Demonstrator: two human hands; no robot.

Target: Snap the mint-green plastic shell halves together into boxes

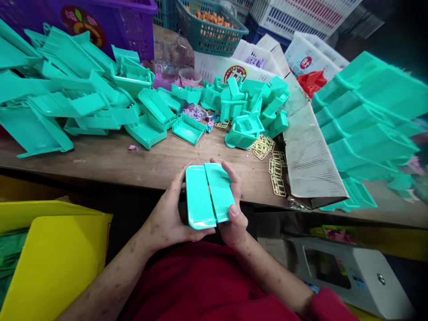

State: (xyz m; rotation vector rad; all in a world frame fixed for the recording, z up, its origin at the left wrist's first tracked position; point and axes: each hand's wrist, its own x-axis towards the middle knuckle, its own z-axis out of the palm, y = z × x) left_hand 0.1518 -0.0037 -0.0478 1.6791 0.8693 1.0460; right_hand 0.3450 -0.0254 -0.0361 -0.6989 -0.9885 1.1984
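Note:
In front of my chest, just off the table's front edge, I hold two teal plastic pieces side by side. My left hand [169, 216] grips the left piece [199, 194], which has rounded corners, with the thumb along its lower edge. Around the right piece [220, 191] my right hand [236, 218] is closed, thumb on its near corner and fingers along its far side. A narrow slanted gap runs between the two pieces. Their undersides and some of my fingers are hidden.
Teal trays [67, 98] pile up at the left, teal box-like parts [247, 107] at the centre right. Yellowish small frames [277, 171] lie by a cardboard flap [310, 151]. Baskets [210, 33] stand behind. A yellow bin [63, 254] is at lower left, stacked teal parts [371, 120] at right.

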